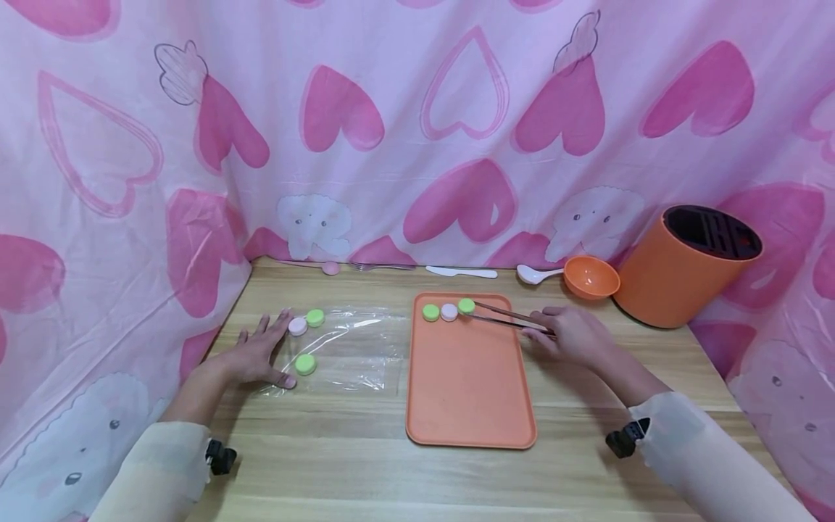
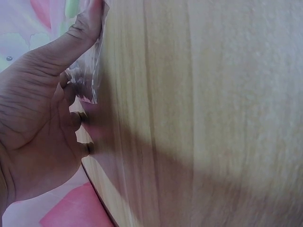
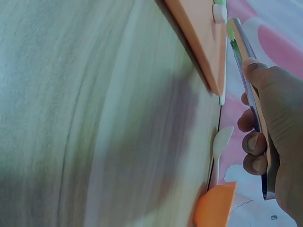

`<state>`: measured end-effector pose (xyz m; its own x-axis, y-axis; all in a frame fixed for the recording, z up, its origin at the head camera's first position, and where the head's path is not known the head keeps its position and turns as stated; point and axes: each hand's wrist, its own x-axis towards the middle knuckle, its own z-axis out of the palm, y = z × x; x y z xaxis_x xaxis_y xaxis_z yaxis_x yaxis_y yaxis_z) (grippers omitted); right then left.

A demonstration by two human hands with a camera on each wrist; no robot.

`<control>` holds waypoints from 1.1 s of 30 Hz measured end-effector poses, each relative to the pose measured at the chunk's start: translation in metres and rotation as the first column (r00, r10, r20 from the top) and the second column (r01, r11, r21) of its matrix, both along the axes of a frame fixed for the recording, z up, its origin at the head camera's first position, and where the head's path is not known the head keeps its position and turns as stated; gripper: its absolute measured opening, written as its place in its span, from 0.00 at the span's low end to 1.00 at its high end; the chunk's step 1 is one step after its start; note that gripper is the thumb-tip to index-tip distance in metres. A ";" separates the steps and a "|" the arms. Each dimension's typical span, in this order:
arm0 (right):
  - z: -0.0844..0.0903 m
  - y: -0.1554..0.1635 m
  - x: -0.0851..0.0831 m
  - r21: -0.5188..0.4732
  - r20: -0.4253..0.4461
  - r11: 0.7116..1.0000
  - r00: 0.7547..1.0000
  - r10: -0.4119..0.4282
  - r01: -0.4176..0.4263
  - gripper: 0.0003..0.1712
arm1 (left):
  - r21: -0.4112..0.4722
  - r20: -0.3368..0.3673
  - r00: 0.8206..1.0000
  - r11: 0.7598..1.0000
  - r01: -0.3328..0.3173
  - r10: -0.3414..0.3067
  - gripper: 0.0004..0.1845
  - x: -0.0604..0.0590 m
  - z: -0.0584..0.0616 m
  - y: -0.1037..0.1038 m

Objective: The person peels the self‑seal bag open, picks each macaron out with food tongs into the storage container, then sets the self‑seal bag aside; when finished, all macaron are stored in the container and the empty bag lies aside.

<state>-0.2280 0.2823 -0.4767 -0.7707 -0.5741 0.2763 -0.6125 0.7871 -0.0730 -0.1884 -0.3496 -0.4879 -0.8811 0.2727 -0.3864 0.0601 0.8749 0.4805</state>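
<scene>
On the orange tray [image 1: 470, 377], three caps sit in a row; my right hand [image 1: 574, 337] grips tongs [image 1: 502, 317] around the green cap [image 1: 466, 306]. Three caps remain on the plastic sheet [image 1: 352, 351], which my flat, relaxed left hand [image 1: 257, 355] steadies.

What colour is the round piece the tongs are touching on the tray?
Green: the round piece at the tongs' tips, clearest in the head view.

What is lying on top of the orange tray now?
On the orange tray three round caps lie along its far edge: green, pale pink, green. Metal tongs in the right hand touch the rightmost one.
</scene>
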 end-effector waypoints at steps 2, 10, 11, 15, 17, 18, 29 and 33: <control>-0.001 0.001 0.000 0.001 0.000 1.000 1.000 -0.004 0.004 0.18 | 0.001 -0.002 1.000 1.000 0.002 -0.002 0.83 0.000 0.000 0.000; -0.012 0.003 -0.001 0.021 0.015 1.000 1.000 -0.004 0.004 0.15 | 0.011 -0.003 1.000 1.000 0.005 -0.005 0.84 0.000 -0.002 -0.001; -0.013 0.003 -0.001 0.023 0.010 1.000 1.000 0.001 -0.001 0.14 | 0.012 -0.001 1.000 1.000 0.005 -0.005 0.84 0.000 -0.003 -0.001; -0.017 0.003 0.000 0.024 0.016 1.000 1.000 -0.006 0.006 0.14 | 0.010 0.005 1.000 1.000 0.001 -0.001 0.85 -0.002 -0.004 -0.003; -0.018 0.003 0.000 0.030 0.029 0.999 0.999 -0.021 0.020 0.16 | 0.003 0.003 1.000 1.000 0.001 -0.001 0.85 -0.002 -0.005 -0.003; -0.018 0.002 0.000 0.033 0.036 0.999 0.999 -0.028 0.027 0.16 | 0.002 0.002 1.000 1.000 -0.001 0.001 0.85 -0.003 -0.004 -0.003; -0.020 0.003 0.002 0.029 0.081 0.997 0.994 -0.074 0.072 0.19 | 0.018 0.000 1.000 1.000 0.003 -0.003 0.83 0.000 0.001 0.000; -0.019 0.004 0.003 0.013 0.092 0.996 0.992 -0.086 0.086 0.20 | 0.016 0.002 1.000 1.000 0.002 -0.002 0.83 0.000 0.001 0.000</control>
